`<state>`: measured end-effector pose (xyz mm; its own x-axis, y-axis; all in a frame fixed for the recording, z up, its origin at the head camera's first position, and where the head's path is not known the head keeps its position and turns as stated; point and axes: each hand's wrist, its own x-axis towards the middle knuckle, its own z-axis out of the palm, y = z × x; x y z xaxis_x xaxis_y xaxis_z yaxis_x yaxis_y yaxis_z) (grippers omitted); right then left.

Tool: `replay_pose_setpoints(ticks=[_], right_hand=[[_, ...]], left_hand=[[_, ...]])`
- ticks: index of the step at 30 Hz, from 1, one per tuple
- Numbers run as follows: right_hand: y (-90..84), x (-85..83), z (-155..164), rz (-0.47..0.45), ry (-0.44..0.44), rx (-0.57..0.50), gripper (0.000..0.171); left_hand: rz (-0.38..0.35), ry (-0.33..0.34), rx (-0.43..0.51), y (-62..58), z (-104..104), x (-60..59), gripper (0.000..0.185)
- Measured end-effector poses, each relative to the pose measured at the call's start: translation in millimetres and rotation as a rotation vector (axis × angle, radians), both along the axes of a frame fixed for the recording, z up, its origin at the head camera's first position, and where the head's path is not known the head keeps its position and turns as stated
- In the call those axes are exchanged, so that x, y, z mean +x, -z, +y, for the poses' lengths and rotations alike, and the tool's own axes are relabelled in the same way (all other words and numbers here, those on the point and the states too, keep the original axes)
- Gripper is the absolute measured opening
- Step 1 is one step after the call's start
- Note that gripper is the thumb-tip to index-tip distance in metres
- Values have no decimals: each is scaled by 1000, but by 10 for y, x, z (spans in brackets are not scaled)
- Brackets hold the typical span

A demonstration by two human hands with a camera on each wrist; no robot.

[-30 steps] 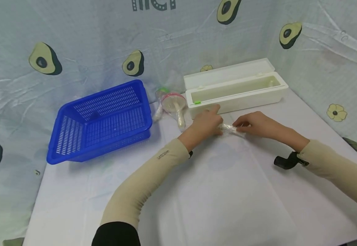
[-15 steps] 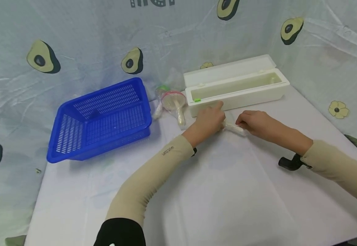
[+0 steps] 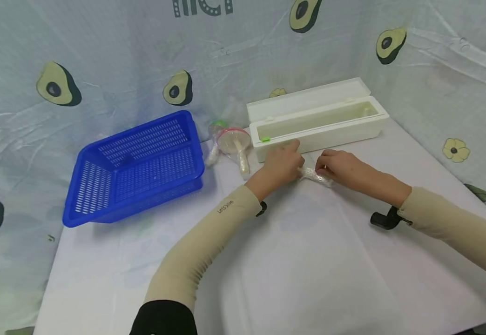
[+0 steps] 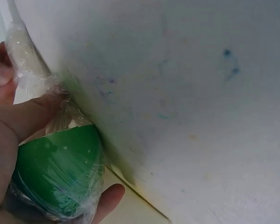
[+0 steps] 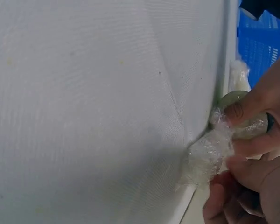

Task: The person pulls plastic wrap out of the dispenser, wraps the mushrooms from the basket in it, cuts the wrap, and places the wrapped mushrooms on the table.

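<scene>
A maraca (image 3: 317, 177) wrapped in clear film lies in front of the white box, its pale handle pointing right. Its green rounded head (image 4: 60, 170) shows in the left wrist view, mostly hidden by the hand from above. My left hand (image 3: 282, 164) grips this head, thumb across the neck and the index finger stretched toward the box. My right hand (image 3: 343, 168) is at the handle, fingers curled, thumb and fingertips pinching the crinkled film (image 5: 207, 156) around it.
The long white box (image 3: 322, 135) stands behind the hands, lid raised, with a small green piece (image 3: 266, 139) at its left rim. Two more wrapped maracas, one pink-topped (image 3: 234, 142) and one green-topped (image 3: 213, 153), lie beside it. A blue basket (image 3: 138, 209) stands at the left.
My right hand has shifted slightly along the wrapped handle, its fingers working at the film. The left hand keeps its grip on the head, and the view has tilted slightly.
</scene>
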<state>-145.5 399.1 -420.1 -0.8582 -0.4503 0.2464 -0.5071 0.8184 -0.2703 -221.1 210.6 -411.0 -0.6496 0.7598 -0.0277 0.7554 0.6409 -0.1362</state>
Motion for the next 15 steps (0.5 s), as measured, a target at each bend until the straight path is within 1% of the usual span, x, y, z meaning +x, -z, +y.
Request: replay_pose_setpoints(ticks=[4, 7, 8, 10, 12, 14, 15], right_hand=[[-26, 44, -44, -7, 15, 130, 2], [-18, 110, -83, 37, -13, 213, 8], [-11, 131, -95, 64, -30, 240, 11], [8, 153, -119, 148, -87, 323, 15], [22, 146, -141, 226, -146, 390, 17], [18, 108, -162, 238, -199, 411, 17], [17, 80, -171, 217, -217, 399, 16]], left_hand=[[-2, -20, 28, 33, 5, 16, 16], [-9, -23, 59, 40, 14, 23, 8], [-10, -22, 68, 40, 16, 23, 9], [-4, -10, 77, 40, 18, 23, 10], [6, -3, 78, 48, 15, 14, 9], [7, 0, 68, 63, 2, 0, 5], [3, 4, 59, 74, -6, -9, 7]])
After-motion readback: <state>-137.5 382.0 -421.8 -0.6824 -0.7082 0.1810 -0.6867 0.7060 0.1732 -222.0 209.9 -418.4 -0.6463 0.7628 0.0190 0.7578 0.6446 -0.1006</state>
